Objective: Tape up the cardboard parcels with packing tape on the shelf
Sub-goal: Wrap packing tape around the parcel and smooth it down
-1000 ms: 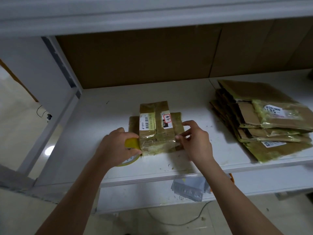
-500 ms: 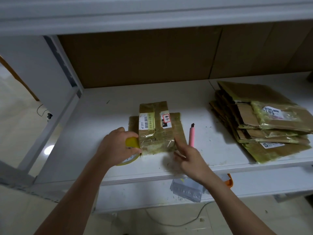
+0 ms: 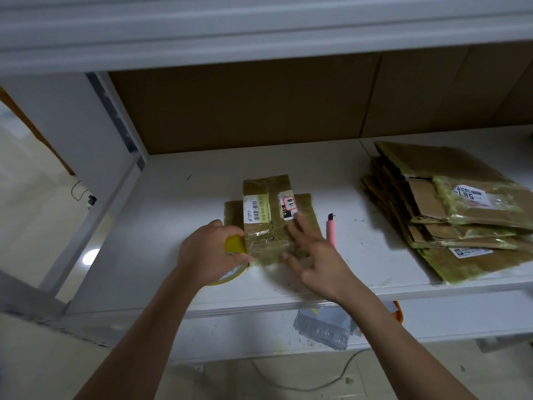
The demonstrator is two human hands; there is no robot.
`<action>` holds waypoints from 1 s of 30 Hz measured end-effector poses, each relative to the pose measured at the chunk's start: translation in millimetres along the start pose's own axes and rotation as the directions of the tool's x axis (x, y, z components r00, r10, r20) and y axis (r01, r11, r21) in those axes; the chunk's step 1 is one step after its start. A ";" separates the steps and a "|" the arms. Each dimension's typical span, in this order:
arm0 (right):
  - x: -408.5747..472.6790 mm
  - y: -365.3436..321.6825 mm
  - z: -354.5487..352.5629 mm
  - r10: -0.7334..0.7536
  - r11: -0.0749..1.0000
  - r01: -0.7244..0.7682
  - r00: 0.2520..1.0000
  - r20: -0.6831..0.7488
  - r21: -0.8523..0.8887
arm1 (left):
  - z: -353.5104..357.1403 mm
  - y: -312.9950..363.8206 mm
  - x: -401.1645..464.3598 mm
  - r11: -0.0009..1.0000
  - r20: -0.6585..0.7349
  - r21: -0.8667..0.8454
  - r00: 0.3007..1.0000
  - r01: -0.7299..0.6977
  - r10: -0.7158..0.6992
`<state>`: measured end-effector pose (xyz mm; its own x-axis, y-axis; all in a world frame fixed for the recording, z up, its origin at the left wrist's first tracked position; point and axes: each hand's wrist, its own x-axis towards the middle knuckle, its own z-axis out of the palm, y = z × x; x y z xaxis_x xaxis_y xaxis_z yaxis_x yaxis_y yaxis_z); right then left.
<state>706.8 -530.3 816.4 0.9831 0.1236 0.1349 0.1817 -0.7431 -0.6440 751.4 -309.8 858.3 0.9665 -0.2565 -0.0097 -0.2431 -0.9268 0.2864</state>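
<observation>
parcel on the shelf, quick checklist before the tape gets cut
1. Roll held: ok, left hand grips it against the near left edge of the parcel.
2. Tape run across the near end: ok, a glossy strip shows there.
3. Tape pressed flat: cannot tell, right hand is spread open over the parcel.
4. Cutter within reach: ok, it lies just right of the parcel.
5. Cutter in hand: not ok, nobody holds it.
</observation>
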 end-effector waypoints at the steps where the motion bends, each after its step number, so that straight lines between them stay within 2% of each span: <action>1: 2.1 -1.7 1.4 -0.036 0.984 0.035 0.999 0.000 -0.176 | 0.0 3.7 -0.4 1.000 -0.006 0.007 1.000 0.003 -0.002; 2: 2.8 -3.1 4.7 -0.062 0.948 0.060 0.998 0.004 -0.312 | 0.0 7.2 -0.8 1.000 -0.008 0.017 1.000 0.008 -0.007; 4: 2.6 -10.8 10.1 -0.127 0.899 0.134 0.991 0.043 -0.417 | 0.5 10.7 -0.9 0.999 -0.004 0.031 1.000 0.015 -0.015; 7: 5.3 -21.7 14.9 -0.195 0.886 0.219 0.976 0.101 -0.408 | -0.6 5.7 1.6 1.000 0.049 -0.008 0.999 0.019 -0.019; 9: 7.7 -20.1 16.6 -0.208 0.896 0.219 0.976 0.072 -0.387 | -6.2 -0.4 3.3 0.987 0.136 -0.158 0.991 0.036 -0.015; 11: 5.1 -19.0 20.7 -0.221 0.904 0.244 0.970 0.105 -0.352 | -12.8 -4.5 5.4 0.938 0.211 -0.341 0.978 0.068 0.006; 14: 3.9 -13.9 27.2 -0.220 0.927 0.240 0.970 0.103 -0.286 | -14.4 -11.2 10.5 0.866 0.188 -0.482 0.981 0.134 -0.047; 17: 8.6 -7.8 25.4 -0.214 0.943 0.224 0.975 0.066 -0.245 | -13.0 -20.1 13.3 0.853 0.196 -0.487 0.975 0.190 -0.105; 22: 10.4 -3.1 23.9 -0.245 0.942 0.250 0.968 0.053 -0.224 | -25.5 -19.0 18.1 0.858 0.286 -0.467 0.955 0.215 -0.083; 26: 11.2 4.7 20.0 -0.240 0.953 0.245 0.969 0.051 -0.179 | -20.6 -34.1 14.1 0.956 0.233 -0.192 0.957 0.221 -0.174; 30: 13.7 8.3 21.3 -0.212 0.971 0.212 0.977 0.015 -0.111 | -14.4 -40.8 9.9 0.958 0.178 -0.235 0.976 0.166 -0.126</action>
<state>722.2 -520.7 796.9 0.9224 0.2884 0.2568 0.3830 -0.7683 -0.5128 772.1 -270.6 860.4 0.9593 -0.1823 -0.2158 -0.0526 -0.8659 0.4974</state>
